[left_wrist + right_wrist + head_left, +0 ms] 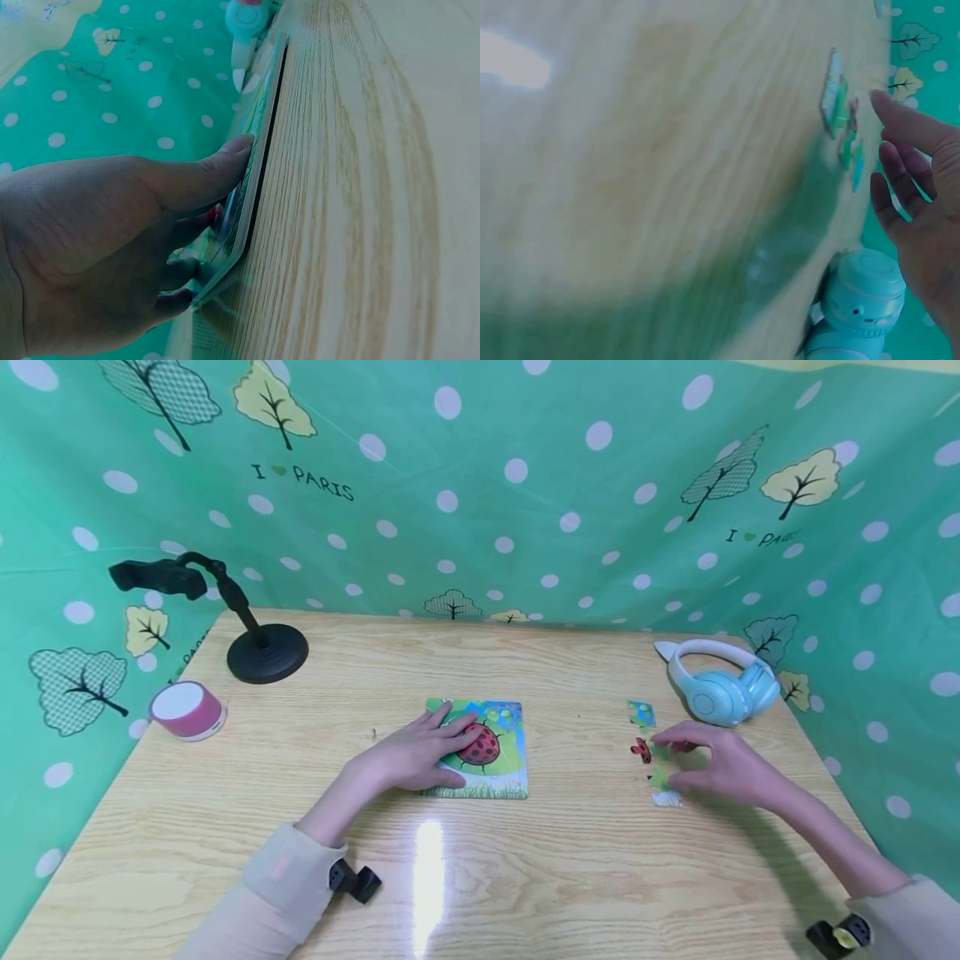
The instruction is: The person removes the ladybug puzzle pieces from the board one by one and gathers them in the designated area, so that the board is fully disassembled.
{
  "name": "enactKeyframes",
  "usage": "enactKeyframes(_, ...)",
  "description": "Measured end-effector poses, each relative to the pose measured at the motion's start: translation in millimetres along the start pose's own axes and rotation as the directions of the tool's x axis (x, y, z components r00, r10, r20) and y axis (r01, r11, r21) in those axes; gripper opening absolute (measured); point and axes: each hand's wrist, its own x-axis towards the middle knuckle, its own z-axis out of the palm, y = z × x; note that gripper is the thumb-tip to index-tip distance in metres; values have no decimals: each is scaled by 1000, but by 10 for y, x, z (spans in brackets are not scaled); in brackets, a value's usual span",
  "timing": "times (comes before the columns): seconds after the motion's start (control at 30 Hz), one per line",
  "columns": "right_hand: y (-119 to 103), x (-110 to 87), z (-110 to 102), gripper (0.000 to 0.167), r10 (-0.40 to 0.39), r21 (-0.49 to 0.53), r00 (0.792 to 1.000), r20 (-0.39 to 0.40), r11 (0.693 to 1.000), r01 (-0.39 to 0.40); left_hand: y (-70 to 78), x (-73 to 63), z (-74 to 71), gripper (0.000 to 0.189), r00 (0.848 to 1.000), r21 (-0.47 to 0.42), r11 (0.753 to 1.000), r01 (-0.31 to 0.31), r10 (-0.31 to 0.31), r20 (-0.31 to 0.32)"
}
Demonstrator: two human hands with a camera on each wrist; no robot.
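A flat square jigsaw puzzle (502, 783) with a red ladybug picture lies on the table, its left part covered by my left hand (416, 753). That hand rests on it with fingers spread; in the left wrist view the thumb of the left hand (112, 240) touches the puzzle's near edge (259, 172). To the right, several loose puzzle pieces (641, 712) form a rough column, among them a red one (642, 750) and a whitish one (667, 798). My right hand (723, 766) hovers beside them, fingers loosely bent, apart from the pieces (830, 97) in the right wrist view.
Light blue headphones (718, 695) lie behind the right hand. At the left stand a black desk stand (267, 653) and a pink and white round speaker-like object (187, 708). A green dotted cloth (480, 552) hangs behind the wooden table (570, 877).
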Motion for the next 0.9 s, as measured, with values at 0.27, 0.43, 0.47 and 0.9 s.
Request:
enactKeyframes(0.27,-108,398,29,40,98,115,993,-60,989,-91,-17,9,17,76,1000,5,1000,-2,2,-3)
enactKeyframes(0.43,-200,763,163,38,144,249,988,-50,960,-127,-14,8,25,76,1000,0,1000,-3,3,-8)
enactKeyframes(0.47,-222,839,199,38,146,287,988,-50,950,-126,-9,10,26,77,1000,-2,1000,1,-1,-10)
enactKeyframes(0.9,-711,1485,557,37,152,557,981,-124,829,-57,68,34,-2,94,989,19,997,79,-76,-123)
